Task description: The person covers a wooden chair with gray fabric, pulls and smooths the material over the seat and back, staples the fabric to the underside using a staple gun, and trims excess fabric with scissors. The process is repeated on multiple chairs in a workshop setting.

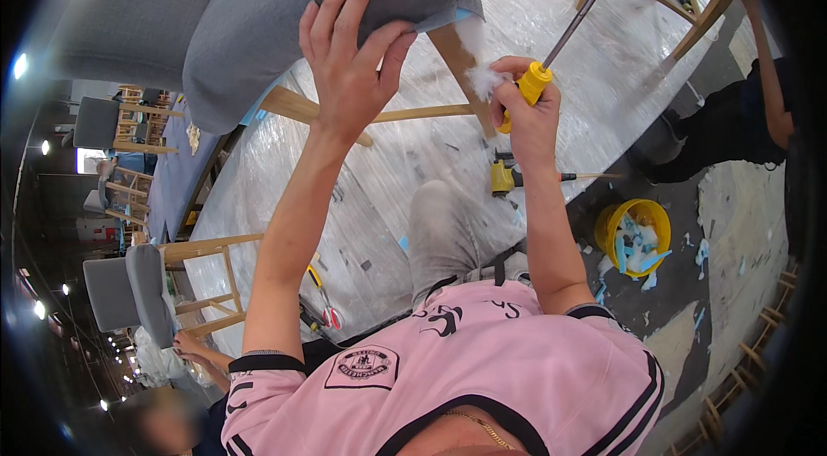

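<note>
Yellow screwdriver handle half-hidden in right hand

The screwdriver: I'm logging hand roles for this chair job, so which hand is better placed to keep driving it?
Right. The right hand already grips the yellow-handled screwdriver beside the wooden chair leg, while the left hand lies flat on the grey chair seat, bracing it.

Bright, even light fills the middle, with glare on the plastic sheet covering the floor. Fisheye bending curves the edges, the corners go black, and small lamps glow at left.
</note>
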